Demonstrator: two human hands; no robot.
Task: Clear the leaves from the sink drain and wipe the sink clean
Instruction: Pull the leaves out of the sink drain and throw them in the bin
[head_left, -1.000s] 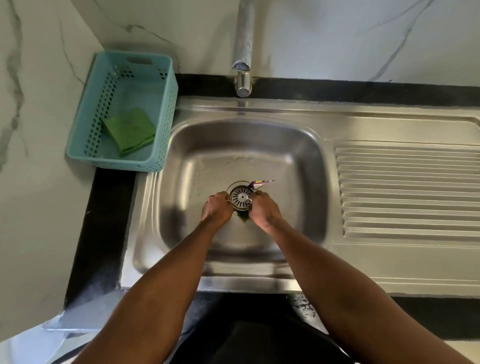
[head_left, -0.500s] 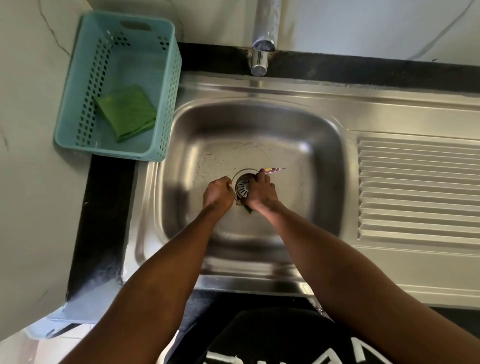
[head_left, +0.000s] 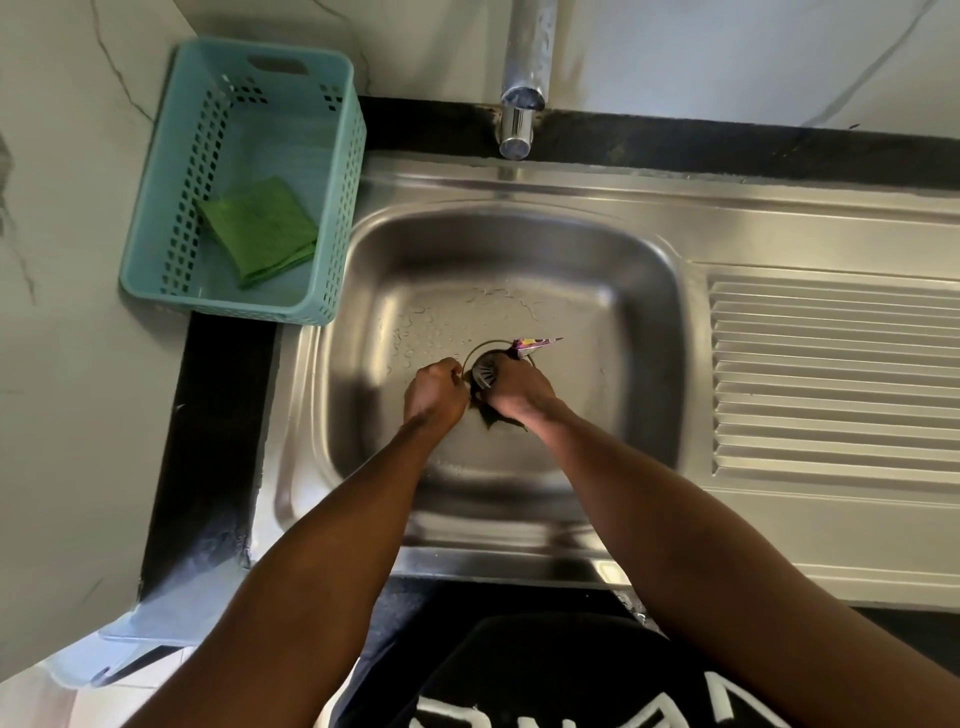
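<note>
The steel sink (head_left: 644, 291) has a round drain at the middle of its wet floor. The grey drain strainer (head_left: 483, 375) sits tilted between my hands. My left hand (head_left: 435, 394) is closed at the strainer's left edge. My right hand (head_left: 521, 391) is curled over its right side and hides part of it. A dark green leaf (head_left: 496, 421) pokes out from under my right wrist. A purple wrapper scrap (head_left: 537, 342) sticks out past my right fingers at the drain's far right. I cannot tell whether the hand holds the scrap.
A teal perforated basket (head_left: 156, 249) stands on the black counter left of the sink, with a folded green cloth (head_left: 260, 231) inside. The chrome tap (head_left: 523, 78) hangs over the sink's back edge. A ribbed drainboard (head_left: 831, 379) lies to the right.
Both hands have stayed at the drain. The right hand has closed further over the strainer, which now looks tilted. The view has shifted and come closer.
</note>
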